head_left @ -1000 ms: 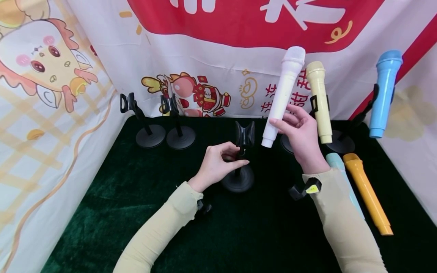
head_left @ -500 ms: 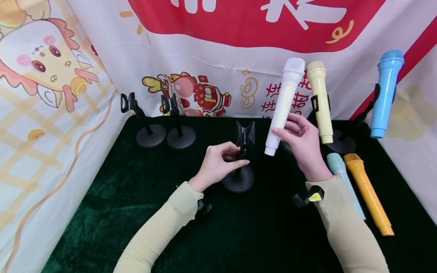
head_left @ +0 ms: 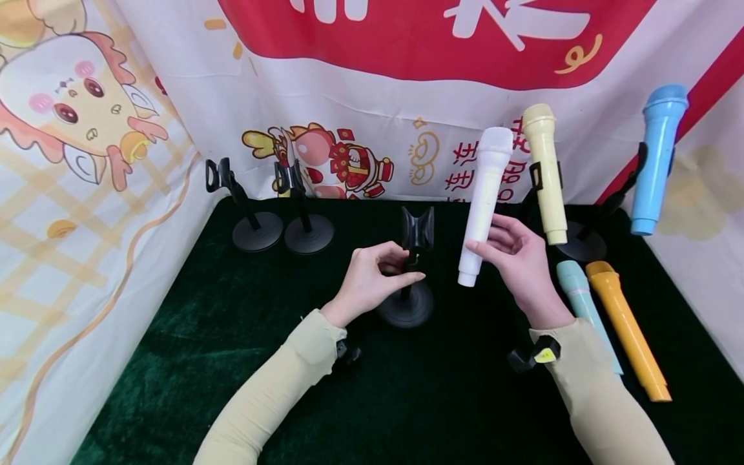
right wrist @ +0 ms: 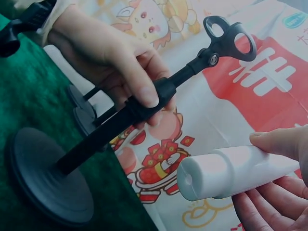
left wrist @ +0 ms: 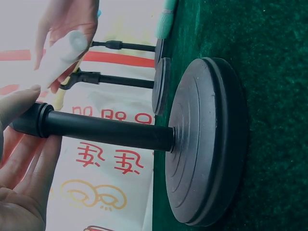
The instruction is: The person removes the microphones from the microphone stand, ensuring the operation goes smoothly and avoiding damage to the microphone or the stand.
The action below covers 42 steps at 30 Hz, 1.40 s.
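My left hand [head_left: 374, 279] pinches the stem of a black microphone stand [head_left: 417, 229] between thumb and fingers; its round base [left wrist: 207, 144] touches the cloth in the left wrist view. The clip on top of this stand holds nothing. To its right, my right hand [head_left: 520, 268] grips a white microphone [head_left: 485, 200] near its lower end, head up and slightly tilted, apart from the stand. In the right wrist view the butt of the white microphone [right wrist: 207, 175] points toward the stand's stem.
A cream microphone [head_left: 546, 181] and a blue microphone [head_left: 657, 161] sit in stands at the back right. A mint microphone [head_left: 587, 310] and an orange microphone [head_left: 628, 329] lie on the green cloth [head_left: 232, 361]. Two bare stands, one a left stand [head_left: 256, 229], one beside it [head_left: 308, 232], stand back left.
My right hand has lowered the white microphone and brought it slightly toward me and rightward, more upright than before. The left hand and its stand have stayed in place.
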{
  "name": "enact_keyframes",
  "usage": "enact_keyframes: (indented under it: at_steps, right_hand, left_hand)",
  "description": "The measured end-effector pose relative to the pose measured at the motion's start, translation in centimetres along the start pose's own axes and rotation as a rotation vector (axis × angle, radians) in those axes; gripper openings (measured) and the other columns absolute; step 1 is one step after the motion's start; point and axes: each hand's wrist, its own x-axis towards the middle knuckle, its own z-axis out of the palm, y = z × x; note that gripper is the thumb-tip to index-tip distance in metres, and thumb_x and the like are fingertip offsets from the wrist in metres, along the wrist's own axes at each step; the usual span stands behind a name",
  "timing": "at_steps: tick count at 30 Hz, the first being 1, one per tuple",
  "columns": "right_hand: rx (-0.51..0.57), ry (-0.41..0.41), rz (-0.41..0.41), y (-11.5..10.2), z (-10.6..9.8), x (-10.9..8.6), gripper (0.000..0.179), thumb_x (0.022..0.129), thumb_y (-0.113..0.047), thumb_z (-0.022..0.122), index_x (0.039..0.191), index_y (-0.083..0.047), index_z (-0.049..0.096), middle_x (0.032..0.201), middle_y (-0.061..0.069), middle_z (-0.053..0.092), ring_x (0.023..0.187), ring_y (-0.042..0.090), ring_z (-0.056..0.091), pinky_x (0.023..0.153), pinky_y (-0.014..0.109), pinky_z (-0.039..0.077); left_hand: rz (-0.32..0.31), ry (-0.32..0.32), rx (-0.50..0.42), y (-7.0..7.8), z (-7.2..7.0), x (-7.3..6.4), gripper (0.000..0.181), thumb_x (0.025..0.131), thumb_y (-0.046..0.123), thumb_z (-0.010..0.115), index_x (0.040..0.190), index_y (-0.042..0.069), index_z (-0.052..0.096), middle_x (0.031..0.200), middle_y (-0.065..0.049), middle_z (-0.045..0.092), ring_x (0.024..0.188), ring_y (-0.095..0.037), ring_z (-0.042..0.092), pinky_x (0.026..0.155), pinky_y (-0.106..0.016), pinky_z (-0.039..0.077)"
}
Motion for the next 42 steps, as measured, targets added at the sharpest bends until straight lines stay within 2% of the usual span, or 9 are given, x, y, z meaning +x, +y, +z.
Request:
enact_keyframes:
  at_steps: [6, 13, 19, 29, 37, 42]
  right_hand:
    - [-0.024, 0.0, 0.011, 0.8, -0.6, -0.4, 0.05, 0.087, -0.01, 0.083, 0.131, -0.004, 0.061, 0.113, 0.004, 0.073, 0.098, 0.013, 0.071, 0.084, 0.022, 0.057]
    - [-0.179, -0.008, 0.067, 1.9, -1.2, -0.9, 0.057, 0.09, -0.02, 0.082, 0.138, -0.004, 0.057, 0.121, 0.005, 0.07, 0.102, 0.011, 0.07, 0.088, 0.02, 0.054]
    - [-0.223, -0.004, 0.087, 2.9, -1.7, -1.3, 0.06, 0.09, -0.022, 0.082, 0.139, 0.0, 0.055, 0.119, 0.004, 0.07, 0.1, 0.009, 0.07, 0.087, 0.019, 0.054]
    - [-0.286, -0.033, 0.16, 4.0, -2.8, -2.0, 0.067, 0.091, -0.028, 0.081, 0.144, -0.002, 0.052, 0.132, 0.021, 0.063, 0.102, 0.007, 0.069, 0.086, 0.017, 0.053]
    - [-0.348, -0.047, 0.173, 4.9, -3.7, -2.7, 0.067, 0.09, -0.03, 0.081, 0.144, -0.002, 0.052, 0.129, 0.022, 0.065, 0.099, 0.005, 0.069, 0.085, 0.016, 0.053]
    - [-0.384, -0.076, 0.216, 5.1, -4.8, -3.2, 0.07, 0.091, -0.036, 0.08, 0.146, -0.002, 0.05, 0.132, 0.021, 0.063, 0.101, 0.006, 0.069, 0.085, 0.015, 0.052]
  left_hand:
    - [-0.003, 0.002, -0.001, 0.0, 0.0, 0.0, 0.019, 0.086, 0.022, 0.085, 0.099, 0.016, 0.072, 0.095, 0.006, 0.072, 0.08, -0.009, 0.071, 0.074, -0.028, 0.061]
    - [-0.007, 0.0, -0.008, -0.1, 0.0, 0.0, 0.02, 0.086, 0.02, 0.086, 0.1, 0.016, 0.072, 0.095, 0.006, 0.072, 0.081, -0.01, 0.071, 0.074, -0.029, 0.061]
    - [-0.004, -0.002, -0.01, -0.1, 0.0, 0.0, 0.02, 0.086, 0.022, 0.085, 0.1, 0.016, 0.072, 0.096, 0.006, 0.073, 0.081, -0.009, 0.071, 0.074, -0.028, 0.06]
    - [-0.009, -0.008, -0.027, -0.1, 0.0, 0.0, 0.018, 0.087, 0.018, 0.085, 0.1, 0.016, 0.072, 0.096, 0.006, 0.073, 0.082, -0.01, 0.071, 0.075, -0.029, 0.061]
    - [-0.009, -0.012, -0.038, -0.2, -0.1, 0.0, 0.02, 0.087, 0.025, 0.084, 0.101, 0.016, 0.072, 0.096, 0.006, 0.073, 0.082, -0.01, 0.071, 0.075, -0.03, 0.061]
    - [-0.005, -0.009, -0.037, -0.2, -0.1, 0.0, 0.021, 0.087, 0.027, 0.084, 0.101, 0.016, 0.073, 0.096, 0.006, 0.073, 0.082, -0.01, 0.071, 0.075, -0.029, 0.061]
